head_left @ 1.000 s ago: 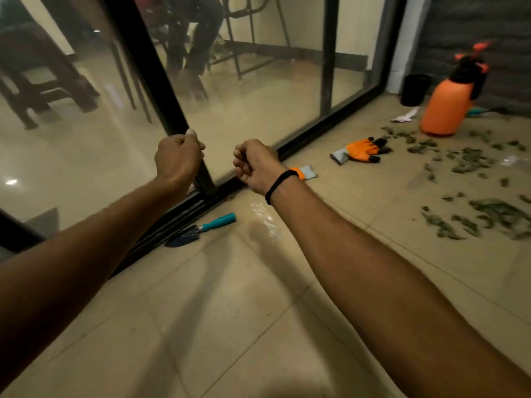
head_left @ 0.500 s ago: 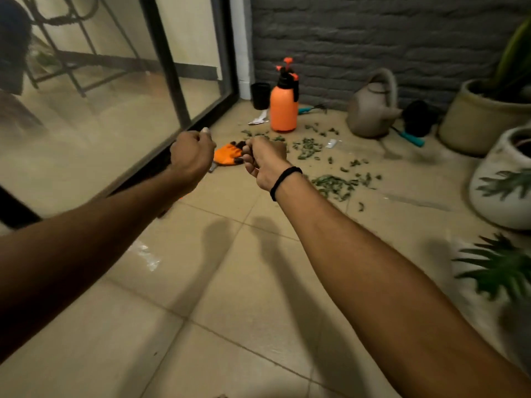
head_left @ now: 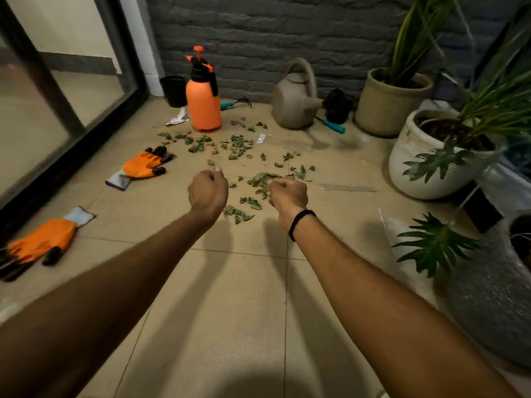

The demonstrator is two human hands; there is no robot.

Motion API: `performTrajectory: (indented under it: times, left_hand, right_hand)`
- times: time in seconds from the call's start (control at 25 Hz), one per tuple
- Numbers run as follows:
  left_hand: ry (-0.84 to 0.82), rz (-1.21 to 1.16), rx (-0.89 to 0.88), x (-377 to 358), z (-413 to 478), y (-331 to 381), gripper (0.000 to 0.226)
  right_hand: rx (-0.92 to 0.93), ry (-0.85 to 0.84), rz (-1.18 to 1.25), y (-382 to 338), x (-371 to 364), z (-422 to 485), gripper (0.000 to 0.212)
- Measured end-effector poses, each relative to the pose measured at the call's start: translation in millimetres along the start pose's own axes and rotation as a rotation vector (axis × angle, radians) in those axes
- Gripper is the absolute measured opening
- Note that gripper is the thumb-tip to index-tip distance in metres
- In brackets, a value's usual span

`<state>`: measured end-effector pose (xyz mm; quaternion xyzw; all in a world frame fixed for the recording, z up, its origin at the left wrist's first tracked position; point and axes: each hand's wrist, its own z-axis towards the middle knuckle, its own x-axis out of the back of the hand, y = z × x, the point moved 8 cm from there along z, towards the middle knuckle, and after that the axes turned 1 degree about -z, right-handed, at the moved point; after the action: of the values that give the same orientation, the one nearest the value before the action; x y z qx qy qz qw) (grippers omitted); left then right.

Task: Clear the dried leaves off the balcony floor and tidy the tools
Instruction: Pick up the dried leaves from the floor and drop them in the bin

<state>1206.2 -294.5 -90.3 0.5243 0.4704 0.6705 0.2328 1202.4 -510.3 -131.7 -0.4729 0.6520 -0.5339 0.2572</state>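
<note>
Both arms reach out over the tiled balcony floor (head_left: 230, 311), the left hand (head_left: 208, 193) and the right hand (head_left: 287, 196) side by side and a little apart. Each has its fingers curled in tight, backs up; whether either fist holds anything I cannot tell from here. A black band (head_left: 300, 222) circles the right wrist. The dried leaves (head_left: 235, 150) lie scattered across the tiles just beyond and under the hands, thinning out toward the grey brick wall (head_left: 287, 30). At the back of the spread stands an orange pressure sprayer (head_left: 203, 107), upright, with a black pot (head_left: 173, 90) just beside it in the corner and a teal-handled hand rake (head_left: 234, 104) lying behind. A taupe watering can (head_left: 293, 101) sits further right, another teal-handled tool (head_left: 333, 126) on the floor by its spout. One orange glove (head_left: 142, 165) lies left of the leaves, and a second glove (head_left: 40, 242) lies nearer, close by the glass door (head_left: 57, 110). Along the right side stand a ribbed beige planter (head_left: 385, 107) and a white planter (head_left: 416, 156), both holding green plants.
</note>
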Motion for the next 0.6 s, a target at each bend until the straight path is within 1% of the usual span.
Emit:
performTrajectory:
  times: [0.08,0.16,0.2,0.24,0.32,0.4,0.48,0.52,0.56,0.6]
  left_hand:
    - [-0.033,0.019,-0.025,-30.6,3.3,-15.2,0.044]
    - [-0.056,0.041,-0.077,-59.3,5.1,-29.7,0.042]
    - [-0.065,0.044,-0.111,-72.7,4.7,-37.0,0.04]
    - [-0.078,0.054,-0.152,-85.7,3.7,-43.7,0.037]
    - [-0.091,0.096,-0.256,-109.5,2.3,-53.1,0.031]
    - [-0.093,0.174,-0.34,-130.5,4.6,-60.3,0.023]
    - [-0.1,0.274,-0.357,-146.6,5.6,-67.3,0.026]
    - [-0.103,0.316,-0.347,-152.6,5.6,-70.3,0.031]
    - [-0.108,0.346,-0.337,-158.5,4.8,-71.9,0.037]
    - [-0.111,0.364,-0.339,-163.4,3.8,-71.9,0.043]
  right_hand:
    - [-0.01,0.085,-0.061,26.0,21.2,25.1,0.014]
    - [-0.005,0.162,-0.117,45.4,37.8,46.1,0.007]
    - [-0.001,0.193,-0.155,53.0,43.7,56.4,0.012]
    - [0.008,0.211,-0.198,59.7,47.6,66.2,0.022]
    - [0.054,0.22,-0.321,69.9,49.1,85.1,0.035]
    - [0.137,0.199,-0.449,81.9,42.1,107.1,0.044]
    - [0.209,0.151,-0.537,94.7,33.2,125.4,0.053]
    - [0.234,0.136,-0.58,100.5,29.5,132.8,0.052]
    - [0.254,0.14,-0.609,106.0,27.3,139.8,0.046]
    - [0.273,0.161,-0.62,109.5,26.1,142.8,0.035]
